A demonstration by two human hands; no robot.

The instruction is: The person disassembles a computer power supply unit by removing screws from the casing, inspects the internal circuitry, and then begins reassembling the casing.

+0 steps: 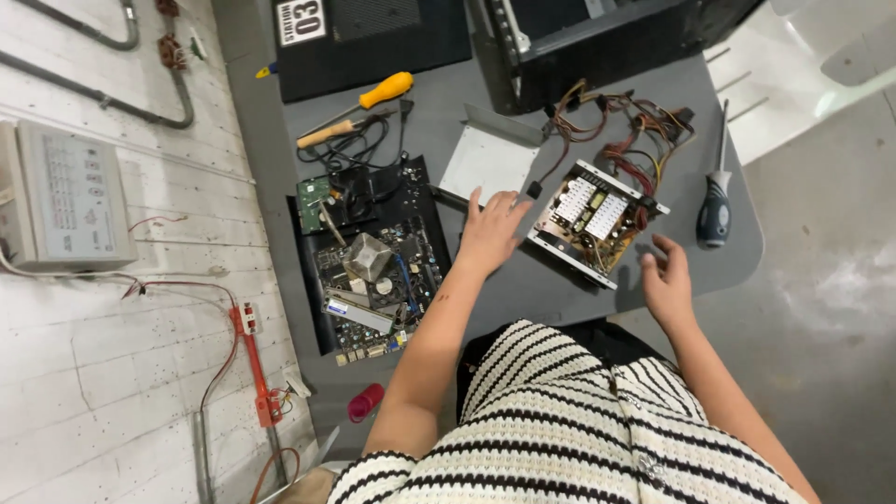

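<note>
The opened metal power supply box with its bare circuit board [597,222] lies flat on the grey round-edged table [523,289], and it serves as your landmark. Its long axis runs on a slant, from the corner nearest your lap up and away toward the bundle of red, yellow and black wires [635,126] that spills out of its far end toward the black computer case [597,42].

Your left hand [490,233] rests just beside the box's left edge, palm down, fingers spread and open, gripping nothing; whether the fingertips touch the box or only the table, you cannot tell. Your right hand [667,280] hovers near the box's near right corner, fingers loosely curled and apart, empty.

Left of the box, beyond your left hand, lies the flat grey metal cover plate [490,159], and further left the black motherboard with a silver heatsink [369,261]. Right of the box lies a screwdriver with a dark blue and grey handle [715,210], well apart from it. Far to the left, past the cover plate, lies a yellow-handled screwdriver [383,91].
</note>
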